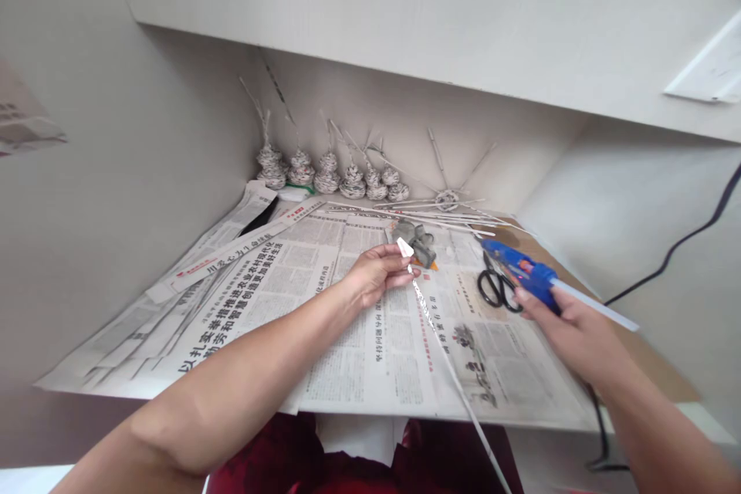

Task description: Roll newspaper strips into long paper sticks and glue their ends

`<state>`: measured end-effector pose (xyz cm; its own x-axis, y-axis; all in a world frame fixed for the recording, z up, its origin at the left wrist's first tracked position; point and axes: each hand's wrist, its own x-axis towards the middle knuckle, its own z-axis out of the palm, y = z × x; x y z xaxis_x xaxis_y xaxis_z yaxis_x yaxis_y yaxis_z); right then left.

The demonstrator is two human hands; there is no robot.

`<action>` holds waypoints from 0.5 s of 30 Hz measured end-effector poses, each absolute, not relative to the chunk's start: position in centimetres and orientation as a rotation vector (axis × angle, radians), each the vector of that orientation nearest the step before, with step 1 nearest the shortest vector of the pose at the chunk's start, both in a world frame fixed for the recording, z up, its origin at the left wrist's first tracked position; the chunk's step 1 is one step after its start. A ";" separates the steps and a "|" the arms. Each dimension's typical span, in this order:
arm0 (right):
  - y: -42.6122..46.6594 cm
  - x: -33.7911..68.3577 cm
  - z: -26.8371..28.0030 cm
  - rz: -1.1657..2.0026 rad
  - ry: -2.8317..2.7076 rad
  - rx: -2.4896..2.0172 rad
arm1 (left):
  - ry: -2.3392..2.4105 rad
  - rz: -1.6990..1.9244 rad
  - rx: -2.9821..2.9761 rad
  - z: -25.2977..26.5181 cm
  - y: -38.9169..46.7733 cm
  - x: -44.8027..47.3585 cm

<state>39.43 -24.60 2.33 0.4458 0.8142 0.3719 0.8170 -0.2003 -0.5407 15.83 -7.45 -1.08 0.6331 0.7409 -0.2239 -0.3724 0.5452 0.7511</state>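
Note:
Between the fingers of my left hand (379, 274) is the upper end of a long rolled newspaper tube (448, 363). A small white paper flap shows at its tip. The tube slants down to the right, past the table's front edge. My right hand (570, 324) is wrapped round a blue hot glue gun (524, 266), with a white glue stick (596, 305) poking out of its back and the nozzle aimed left. Black-handled scissors (498, 289) lie on the newspaper just left of the glue gun. A grey bundle (415, 241) rests beyond my left fingertips; its kind is unclear.
Newspaper sheets (353, 355) cover the table, with cut strips (231, 251) at the left. Several woven gourd shapes (328, 174) line the back wall. A woven piece with spokes (447, 199) and loose paper tubes (405, 218) lie nearby. A black cord (671, 262) hangs at the right.

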 end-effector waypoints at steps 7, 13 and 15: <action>-25.0 31.5 1.8 0.091 -1.614 -1.865 | 0.503 0.695 0.813 -1.1 -7.8 15.7; -24.5 29.9 2.1 0.060 -1.659 -1.825 | 0.486 0.710 0.838 -1.2 -7.9 15.7; -24.3 29.8 2.1 0.055 -1.658 -1.845 | 0.479 0.712 0.838 -1.2 -7.9 15.7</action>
